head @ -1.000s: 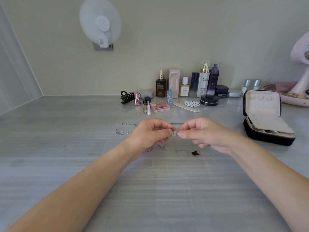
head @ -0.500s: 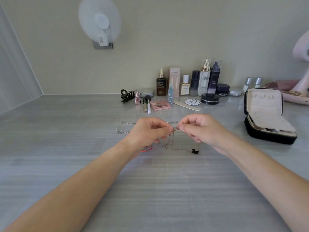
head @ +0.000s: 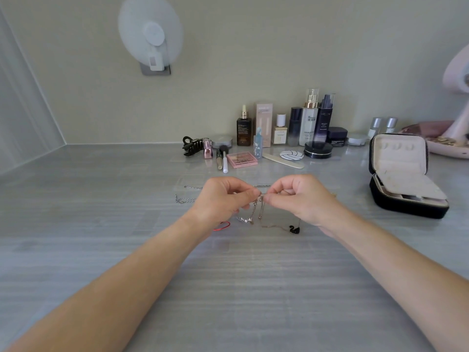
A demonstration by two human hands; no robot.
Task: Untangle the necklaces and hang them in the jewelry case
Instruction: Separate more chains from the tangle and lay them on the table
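My left hand (head: pixel 223 199) and my right hand (head: pixel 299 196) meet fingertip to fingertip above the grey table, both pinching a knot of thin necklace chains (head: pixel 260 208) that hangs down between them. One chain ends in a small silver pendant (head: pixel 245 220). Another trails to a black swan pendant (head: pixel 294 229) lying on the table. A thicker silver chain (head: pixel 184 199) lies on the table behind my left hand. A red cord (head: pixel 223 226) pokes out under my left wrist. The black jewelry case (head: pixel 403 179) stands open at the right, with empty hooks in its lid.
Cosmetic bottles (head: pixel 309 118), a pink palette (head: pixel 242 159), a black hair clip (head: pixel 193 146), brushes and a nail file (head: pixel 283 160) line the back of the table. A white fan (head: pixel 151 34) hangs on the wall. A pink mirror stand (head: pixel 456 115) is at the far right.
Both hands have lifted slightly and drawn closer to me. The hanging chains shifted and the swan pendant slid a little on the table. The grip on the knot is unchanged.
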